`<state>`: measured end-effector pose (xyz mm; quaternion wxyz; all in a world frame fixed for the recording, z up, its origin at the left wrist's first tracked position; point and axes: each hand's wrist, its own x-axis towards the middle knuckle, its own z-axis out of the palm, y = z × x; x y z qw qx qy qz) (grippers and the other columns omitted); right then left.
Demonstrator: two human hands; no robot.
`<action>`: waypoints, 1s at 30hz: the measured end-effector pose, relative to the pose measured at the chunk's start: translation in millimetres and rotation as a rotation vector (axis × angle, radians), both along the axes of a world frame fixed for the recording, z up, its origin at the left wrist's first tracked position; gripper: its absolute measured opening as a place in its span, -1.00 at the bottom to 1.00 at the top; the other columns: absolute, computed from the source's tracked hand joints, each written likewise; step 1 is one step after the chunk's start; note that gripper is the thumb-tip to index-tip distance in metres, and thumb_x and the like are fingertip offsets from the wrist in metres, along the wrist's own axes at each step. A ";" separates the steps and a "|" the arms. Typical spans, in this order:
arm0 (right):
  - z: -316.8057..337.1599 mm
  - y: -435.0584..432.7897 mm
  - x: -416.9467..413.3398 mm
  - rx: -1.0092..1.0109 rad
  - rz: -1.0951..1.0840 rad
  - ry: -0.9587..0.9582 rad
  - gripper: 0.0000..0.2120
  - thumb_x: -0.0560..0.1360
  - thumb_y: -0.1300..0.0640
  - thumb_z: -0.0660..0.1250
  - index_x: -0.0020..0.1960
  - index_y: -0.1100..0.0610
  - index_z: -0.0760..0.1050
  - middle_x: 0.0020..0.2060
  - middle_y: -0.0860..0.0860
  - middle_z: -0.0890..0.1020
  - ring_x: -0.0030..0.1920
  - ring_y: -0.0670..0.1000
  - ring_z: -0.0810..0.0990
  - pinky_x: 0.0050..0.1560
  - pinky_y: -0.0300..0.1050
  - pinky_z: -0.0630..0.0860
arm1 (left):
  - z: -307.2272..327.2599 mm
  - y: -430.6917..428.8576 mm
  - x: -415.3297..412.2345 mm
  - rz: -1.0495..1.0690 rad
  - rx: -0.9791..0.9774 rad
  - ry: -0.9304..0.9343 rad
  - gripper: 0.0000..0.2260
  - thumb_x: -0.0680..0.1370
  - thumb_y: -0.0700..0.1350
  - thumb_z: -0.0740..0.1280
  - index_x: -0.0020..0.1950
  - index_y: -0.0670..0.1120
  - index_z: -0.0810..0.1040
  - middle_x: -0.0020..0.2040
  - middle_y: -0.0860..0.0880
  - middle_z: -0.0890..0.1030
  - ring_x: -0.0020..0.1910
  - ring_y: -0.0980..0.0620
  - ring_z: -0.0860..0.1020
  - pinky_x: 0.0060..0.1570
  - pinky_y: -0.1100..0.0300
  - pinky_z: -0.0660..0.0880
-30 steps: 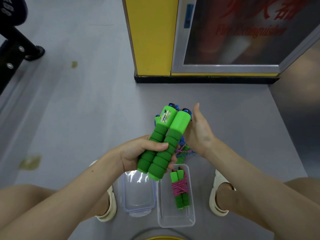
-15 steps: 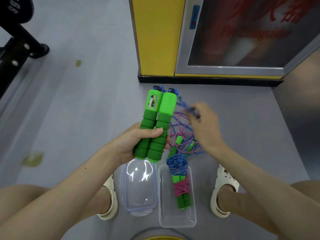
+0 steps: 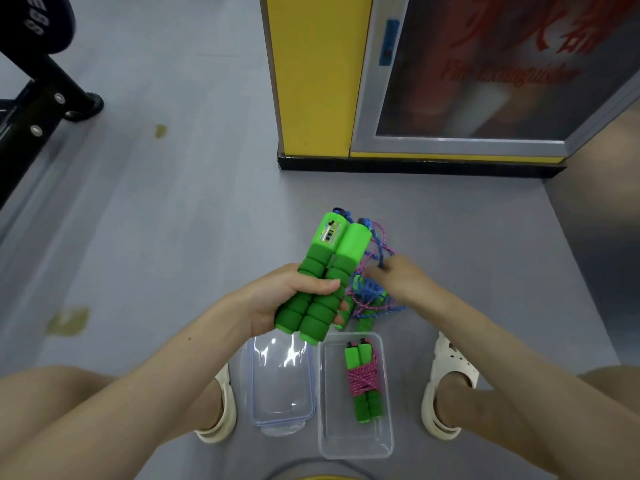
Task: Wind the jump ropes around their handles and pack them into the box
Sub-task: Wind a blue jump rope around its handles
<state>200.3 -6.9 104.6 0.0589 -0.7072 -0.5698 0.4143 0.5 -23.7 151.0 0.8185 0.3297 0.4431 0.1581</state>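
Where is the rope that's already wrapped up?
Head view, lower middle: the wound rope lies inside the clear box, right of the lid.

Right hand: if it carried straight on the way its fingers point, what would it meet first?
The right hand points left; the loose rope is right at its fingertips, so that comes first, then the green handles gripped by the left hand. Blur leaves depth uncertain.

You have one wide-angle camera on your head, facing forward and steeply down, close above the floor (image 3: 156, 220), from the box (image 3: 356, 439) just below you to the yellow cabinet (image 3: 311, 81) ahead.
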 end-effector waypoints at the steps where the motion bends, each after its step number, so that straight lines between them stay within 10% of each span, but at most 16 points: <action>1: 3.9 4.8 2.7 0.081 -0.101 0.085 -0.74 0.56 0.10 0.26 -0.30 0.09 0.48 -0.45 0.02 0.39 -0.39 -0.02 0.35 -0.40 -0.17 0.23 | 0.7 -0.7 1.3 -0.015 -0.003 -0.019 -0.81 0.38 -0.21 0.38 -0.01 -0.18 0.56 -0.20 -0.17 0.66 -0.28 -0.10 0.65 -0.31 0.16 0.58; 6: 22.0 4.3 -5.8 0.473 -0.214 0.184 -0.76 0.40 0.28 0.37 -0.32 0.02 0.42 -0.33 -0.05 0.41 -0.33 -0.10 0.36 -0.39 -0.39 0.22 | -1.2 -1.7 7.1 -0.016 0.014 -0.054 -0.78 0.37 -0.20 0.34 -0.01 -0.21 0.55 -0.20 -0.19 0.66 -0.29 -0.10 0.65 -0.32 0.15 0.57; 13: 26.3 5.2 -8.9 0.443 -0.508 0.626 -0.67 0.41 0.48 0.33 0.01 0.13 0.36 -0.28 0.11 0.62 -0.41 -0.16 0.55 -0.39 -0.29 0.47 | 1.5 -2.7 7.1 -0.039 -0.049 -0.108 -0.76 0.38 -0.19 0.34 0.02 -0.21 0.53 -0.21 -0.20 0.65 -0.31 -0.11 0.65 -0.33 0.14 0.57; 18: 27.8 5.7 -16.9 0.317 -0.401 0.898 -0.68 0.43 0.52 0.29 0.06 0.19 0.46 -0.19 0.01 0.63 -0.25 -0.16 0.61 -0.19 -0.27 0.56 | 1.8 -0.5 7.0 -0.029 -0.120 -0.241 -0.37 0.13 -0.09 0.65 0.10 -0.26 0.52 -0.20 -0.22 0.63 -0.31 -0.13 0.63 -0.31 0.11 0.58; 27: 19.0 0.7 -12.2 0.262 -0.070 0.509 -0.84 0.38 0.24 0.39 -0.11 0.32 0.53 -0.24 0.32 0.57 -0.26 0.02 0.49 -0.19 0.04 0.47 | 2.3 0.2 7.6 0.050 -0.064 -0.168 -0.68 0.37 -0.17 0.37 0.09 -0.24 0.51 -0.24 -0.19 0.63 -0.36 -0.08 0.62 -0.35 0.15 0.56; 30: 19.0 3.3 -11.4 0.368 -0.036 0.316 -0.93 0.47 0.28 0.33 -0.18 0.21 0.54 -0.34 0.12 0.46 -0.33 0.05 0.40 -0.22 0.00 0.37 | 1.6 -0.2 8.3 0.080 -0.031 -0.146 -0.71 0.40 -0.16 0.31 0.08 -0.24 0.53 -0.24 -0.17 0.63 -0.37 -0.07 0.62 -0.35 0.16 0.56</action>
